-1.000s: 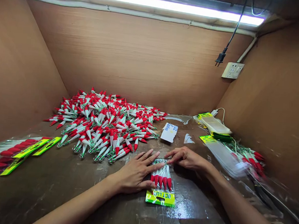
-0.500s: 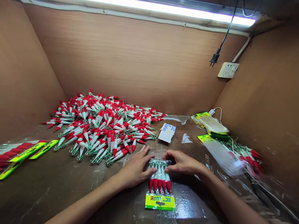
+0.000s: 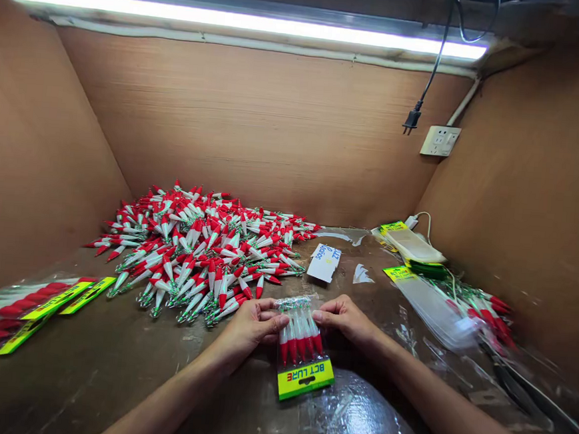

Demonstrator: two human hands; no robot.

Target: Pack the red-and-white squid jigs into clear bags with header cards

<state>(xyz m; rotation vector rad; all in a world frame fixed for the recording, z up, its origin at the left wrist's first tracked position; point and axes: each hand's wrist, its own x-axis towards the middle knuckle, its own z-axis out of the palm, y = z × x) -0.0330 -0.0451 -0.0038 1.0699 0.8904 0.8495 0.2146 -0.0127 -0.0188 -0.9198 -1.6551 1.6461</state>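
A clear packet of fishing lures is pinched between my two hands, its yellow and green header card toward me and tilted a little. Several red-and-white lures lie side by side inside it, their green hooks at the far end. My left hand grips the packet's left edge with thumb and fingers. On the opposite edge, my right hand holds it near the hook end. Beyond my left hand spreads a large pile of loose lures.
Filled lure packets lie at the left. A white card with handwriting rests beyond my hands. At the right are empty bags, more lures and a dark-handled tool. A plug hangs near the wall socket.
Both hands have closed on the packet's sides, and it has turned slightly and shifted a little left. My left fingers, spread on the table before, now grip it. The view has tilted slightly.
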